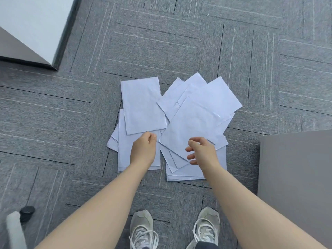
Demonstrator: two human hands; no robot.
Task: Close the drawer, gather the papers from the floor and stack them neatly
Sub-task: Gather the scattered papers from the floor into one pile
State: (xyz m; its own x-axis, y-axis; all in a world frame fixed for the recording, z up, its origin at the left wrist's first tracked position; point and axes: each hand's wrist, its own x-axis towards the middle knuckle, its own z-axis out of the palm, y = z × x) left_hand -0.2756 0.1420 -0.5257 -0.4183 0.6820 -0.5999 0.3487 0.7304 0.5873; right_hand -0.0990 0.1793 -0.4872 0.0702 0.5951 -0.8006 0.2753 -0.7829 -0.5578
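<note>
Several white paper sheets (142,105) lie scattered and overlapping on the grey carpet, in a left cluster and a right, fanned cluster (197,112). My left hand (143,148) hovers over the near part of the left cluster with its fingers curled in, nothing visibly in it. Over the near edge of the right cluster, my right hand (203,151) has its fingers apart and bent, holding nothing. Both arms reach forward and down. No drawer shows in this view.
A grey cabinet top (296,177) stands at the right edge. A white wall corner with a dark panel (27,42) fills the upper left. A chair caster and pale leg (19,218) sit at the bottom left. My two sneakers (143,229) stand just before the papers.
</note>
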